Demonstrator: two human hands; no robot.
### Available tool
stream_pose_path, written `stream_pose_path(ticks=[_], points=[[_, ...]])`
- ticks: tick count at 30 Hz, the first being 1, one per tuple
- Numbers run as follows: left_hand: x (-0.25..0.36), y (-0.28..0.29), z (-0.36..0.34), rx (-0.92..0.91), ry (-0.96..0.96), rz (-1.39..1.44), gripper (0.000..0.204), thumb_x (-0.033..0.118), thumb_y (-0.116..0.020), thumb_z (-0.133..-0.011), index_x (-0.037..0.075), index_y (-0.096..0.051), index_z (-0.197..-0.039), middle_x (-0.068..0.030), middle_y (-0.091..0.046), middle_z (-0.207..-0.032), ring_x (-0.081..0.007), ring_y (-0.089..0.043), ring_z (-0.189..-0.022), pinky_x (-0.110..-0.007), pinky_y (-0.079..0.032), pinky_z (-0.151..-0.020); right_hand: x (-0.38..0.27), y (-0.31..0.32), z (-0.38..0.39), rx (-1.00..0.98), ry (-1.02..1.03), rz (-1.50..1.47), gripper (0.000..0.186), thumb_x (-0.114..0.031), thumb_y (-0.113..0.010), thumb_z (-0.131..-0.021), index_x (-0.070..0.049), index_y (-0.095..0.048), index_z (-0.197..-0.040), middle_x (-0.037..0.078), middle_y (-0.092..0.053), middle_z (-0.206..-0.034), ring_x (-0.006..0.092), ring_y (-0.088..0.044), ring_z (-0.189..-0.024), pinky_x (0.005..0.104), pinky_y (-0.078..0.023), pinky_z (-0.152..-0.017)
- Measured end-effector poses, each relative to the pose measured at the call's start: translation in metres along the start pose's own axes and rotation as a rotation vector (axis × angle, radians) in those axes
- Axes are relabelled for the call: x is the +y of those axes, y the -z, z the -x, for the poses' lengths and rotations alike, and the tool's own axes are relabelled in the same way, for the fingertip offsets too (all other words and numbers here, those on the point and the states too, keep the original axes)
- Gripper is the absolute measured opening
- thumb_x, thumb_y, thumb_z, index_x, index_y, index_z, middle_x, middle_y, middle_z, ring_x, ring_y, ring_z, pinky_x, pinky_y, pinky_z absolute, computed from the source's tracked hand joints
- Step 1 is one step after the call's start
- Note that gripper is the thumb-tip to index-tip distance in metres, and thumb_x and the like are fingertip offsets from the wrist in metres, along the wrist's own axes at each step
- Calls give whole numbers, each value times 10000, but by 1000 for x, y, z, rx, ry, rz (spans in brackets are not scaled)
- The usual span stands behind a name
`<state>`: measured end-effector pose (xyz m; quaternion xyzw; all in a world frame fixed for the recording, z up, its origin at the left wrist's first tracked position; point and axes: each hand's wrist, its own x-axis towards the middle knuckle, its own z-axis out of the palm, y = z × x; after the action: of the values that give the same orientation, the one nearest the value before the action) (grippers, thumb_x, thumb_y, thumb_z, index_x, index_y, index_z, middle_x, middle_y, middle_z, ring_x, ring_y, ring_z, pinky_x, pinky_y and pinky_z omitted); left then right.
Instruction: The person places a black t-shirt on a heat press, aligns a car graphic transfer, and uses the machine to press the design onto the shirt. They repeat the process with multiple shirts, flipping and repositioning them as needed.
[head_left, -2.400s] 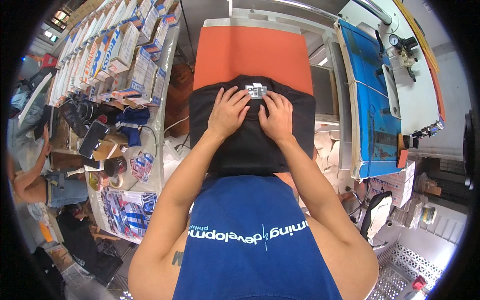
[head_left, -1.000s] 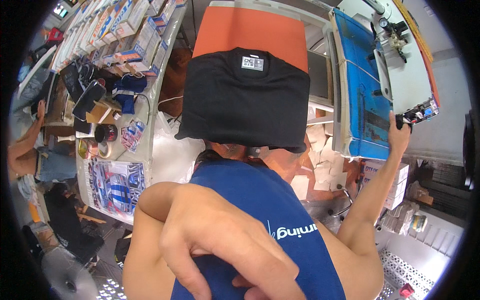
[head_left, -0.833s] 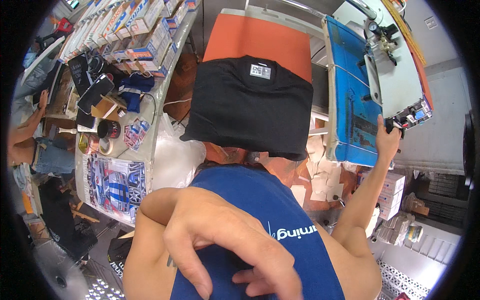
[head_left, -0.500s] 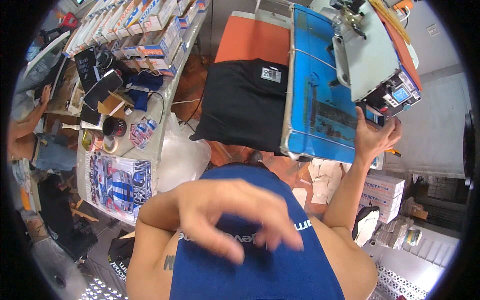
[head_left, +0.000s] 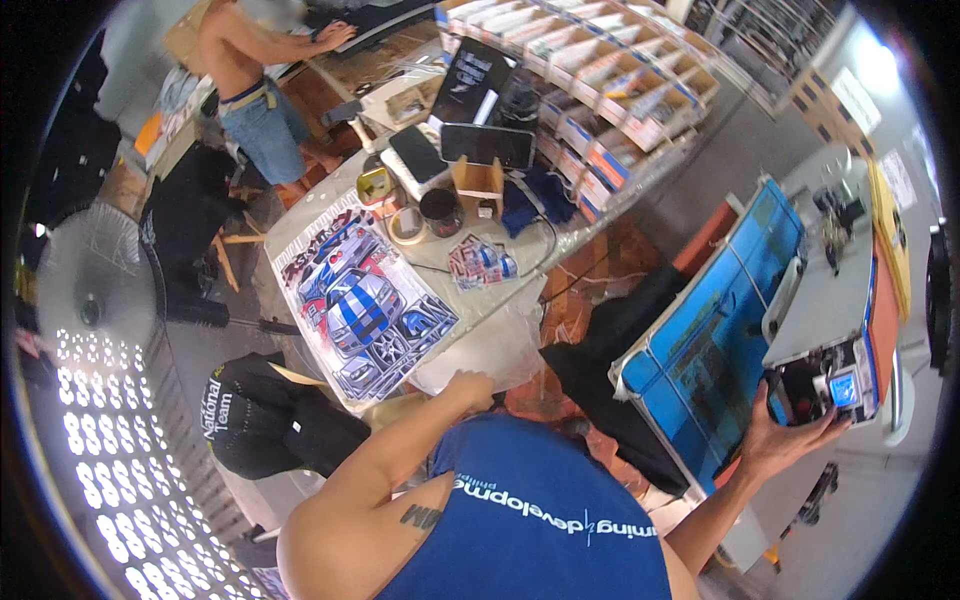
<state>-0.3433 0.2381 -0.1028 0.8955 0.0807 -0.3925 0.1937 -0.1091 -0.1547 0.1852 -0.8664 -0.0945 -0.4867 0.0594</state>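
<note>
My right hand [head_left: 785,440] lies spread against the near end of the heat press's control box [head_left: 820,385], fingers apart beside its small lit screen [head_left: 846,391]. Next to the box is the press's large blue-covered platen [head_left: 715,350]. A black shirt [head_left: 610,370] shows partly from under it. My left hand [head_left: 472,388] is low near the table's close edge, beside translucent plastic [head_left: 490,350]; its fingers are hidden from view. On the table corner lies a printed sheet [head_left: 360,305] with a blue-striped car.
The table [head_left: 530,275] also bears small printed cutouts [head_left: 482,262], tape rolls [head_left: 407,226], a dark jar [head_left: 440,210], a phone [head_left: 487,146] and rows of boxes [head_left: 610,75]. Another person [head_left: 255,80] stands beyond. A fan [head_left: 95,275] and black shirt [head_left: 275,420] are at left.
The view has turned toward the table on the left. My left hand has moved from in front of my chest toward the table edge. My right hand remains at the control box, fingers more spread.
</note>
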Motion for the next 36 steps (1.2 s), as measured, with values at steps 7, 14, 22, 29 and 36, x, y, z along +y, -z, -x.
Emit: stream_pose_path(ticks=[7, 14, 22, 29, 36], points=[[-76, -32, 22, 390, -135, 837, 382, 241, -746, -886, 57, -725, -1219, -199, -757, -1049, -332, -733, -1043, -453, -559, -934, -3, -14, 7, 10, 35, 100, 1184, -626, -932, -692, -23, -388, -1554, 312, -292, -1635, 541, -335, -1497, 670, -374, -1188], [-262, 202, 214, 1763, 385, 1326, 483, 206, -680, -995, -31, -522, -1385, -122, -759, -1039, -206, -726, -880, -355, -576, -778, -7, -7, 2, 110, 57, 128, 1045, -643, -877, -760, -50, -475, -1520, 310, -314, -1627, 519, -343, -1491, 666, -378, -1161], [-112, 217, 184, 826, -468, 879, 250, 173, -573, -1021, 23, -764, -1081, -115, -762, -1053, -225, -725, -914, -365, -575, -887, -10, 6, 26, -14, 23, -416, 306, -325, -695, -996, -23, -696, -1046, 174, -688, -1060, 365, -653, -1047, 492, -470, -910], [102, -66, 57, 582, 131, 1184, 551, 340, -748, -880, 35, -700, -1336, -150, -764, -1207, -337, -728, -1056, -485, -561, -976, -13, -8, 21, 52, 173, -149, 246, -328, -722, -935, -113, -646, -841, 56, -660, -825, 296, -643, -798, 429, -387, -684], [29, -134, -39, 180, 51, 455, 436, 367, -650, -936, 6, -777, -1145, -213, -774, -1126, -329, -744, -981, -463, -559, -888, -6, -9, 22, 73, 198, -161, 245, -361, -735, -904, -135, -641, -901, 32, -630, -831, 266, -612, -773, 419, -355, -685]])
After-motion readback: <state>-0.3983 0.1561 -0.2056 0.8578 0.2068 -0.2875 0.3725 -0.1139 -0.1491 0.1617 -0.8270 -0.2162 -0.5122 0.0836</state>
